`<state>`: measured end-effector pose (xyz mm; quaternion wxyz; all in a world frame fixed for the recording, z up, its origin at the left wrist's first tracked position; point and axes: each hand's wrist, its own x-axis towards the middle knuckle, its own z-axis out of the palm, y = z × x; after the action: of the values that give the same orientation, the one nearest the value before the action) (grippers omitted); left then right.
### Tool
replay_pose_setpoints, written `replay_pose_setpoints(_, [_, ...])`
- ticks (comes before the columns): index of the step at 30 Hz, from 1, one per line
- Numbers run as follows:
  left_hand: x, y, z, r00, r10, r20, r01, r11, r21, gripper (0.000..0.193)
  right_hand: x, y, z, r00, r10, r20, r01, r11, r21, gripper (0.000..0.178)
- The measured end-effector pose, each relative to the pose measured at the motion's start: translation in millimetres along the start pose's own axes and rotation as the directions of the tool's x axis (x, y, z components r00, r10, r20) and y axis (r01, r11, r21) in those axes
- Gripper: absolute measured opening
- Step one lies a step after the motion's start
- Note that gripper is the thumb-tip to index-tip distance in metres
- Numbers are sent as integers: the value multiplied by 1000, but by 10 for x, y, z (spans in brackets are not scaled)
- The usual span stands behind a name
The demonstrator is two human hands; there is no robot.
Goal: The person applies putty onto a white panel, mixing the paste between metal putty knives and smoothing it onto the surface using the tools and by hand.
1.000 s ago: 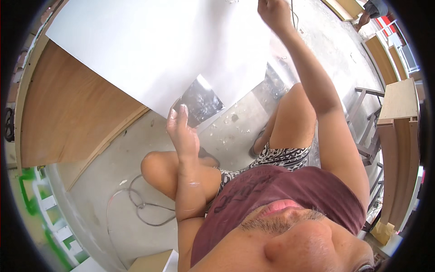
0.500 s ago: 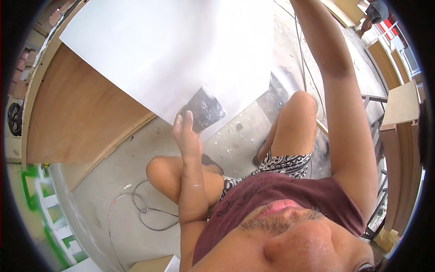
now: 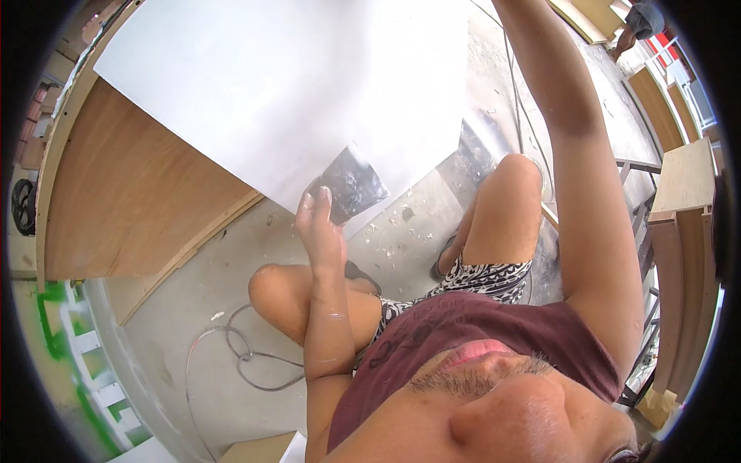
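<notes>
My left hand [image 3: 320, 228] is closed at the near left edge of a dark grey, shiny square plate [image 3: 353, 184] with whitish smears. Its fingers are bent, and the fingertips and wrist carry white marks. Behind the plate spreads a large smooth white panel [image 3: 293, 85], its pointed lower corner close to my fingers. Whether the plate touches the panel I cannot tell. My right arm [image 3: 575, 147] stretches up and forward past the top edge of the picture, so the right hand is out of sight.
A curved plywood piece [image 3: 131, 193] lies under the panel's left side. Looped hose [image 3: 245, 356] and a cable [image 3: 515, 100] run over the grey floor, which has scattered white flakes. Wooden boxes [image 3: 683, 185] stand at the right. Another person [image 3: 639, 23] is at the far upper right.
My left hand and the dark plate have shifted very slightly up and to the right. The panel's left corner sits a little farther left in the picture. My right arm is nearly unchanged.
</notes>
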<state>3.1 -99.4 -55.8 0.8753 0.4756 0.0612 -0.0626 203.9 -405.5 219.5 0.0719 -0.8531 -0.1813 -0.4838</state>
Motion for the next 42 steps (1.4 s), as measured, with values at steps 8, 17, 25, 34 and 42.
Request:
replay_pose_setpoints(8, [27, -12, -4, 999, -14, -43, 15, 1000, 13, 15, -93, 65, 89, 998, -43, 37, 46, 994, -97, 55])
replay_pose_setpoints(17, [-9, 29, -7, 997, -53, -56, 54, 998, 17, 31, -155, -102, 104, 999, 3, 46, 3, 992, -127, 54])
replay_pose_setpoints(25, [-13, 31, -9, 997, -68, -41, 70, 997, 41, 28, -164, -127, 132, 996, 54, 76, -46, 993, -106, 56])
replay_pose_setpoints(34, [-37, 17, -173, 999, -22, -38, 22, 1000, 5, 22, -1928, -258, 762, 994, -52, 98, 58, 996, -68, 53])
replay_pose_setpoints(42, [-15, 23, -46, 999, -41, -1, 41, 999, -33, 24, -2978, -358, 780, 901, 93, 424, 35, 958, -285, 55])
